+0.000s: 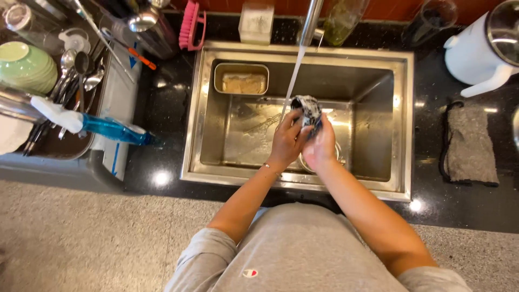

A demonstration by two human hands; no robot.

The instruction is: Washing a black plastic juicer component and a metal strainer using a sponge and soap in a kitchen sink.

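Observation:
Both my hands are over the steel sink point(403, 130), pressed together around a dark, wet, patterned cloth point(307, 107). My left hand point(286, 141) grips its left side and my right hand point(320, 146) closes on it from the right. A stream of water point(293, 78) falls from the tap point(312, 21) onto the cloth's top. A thin bracelet circles my left wrist.
A small steel tray point(241, 79) sits in the sink's back left. Left: a dish rack with cutlery point(81, 75), a green bowl point(24, 66), a blue spray bottle point(111, 130). A pink brush point(190, 24) stands behind. Right: a grey cloth point(469, 143) and a white kettle point(478, 54).

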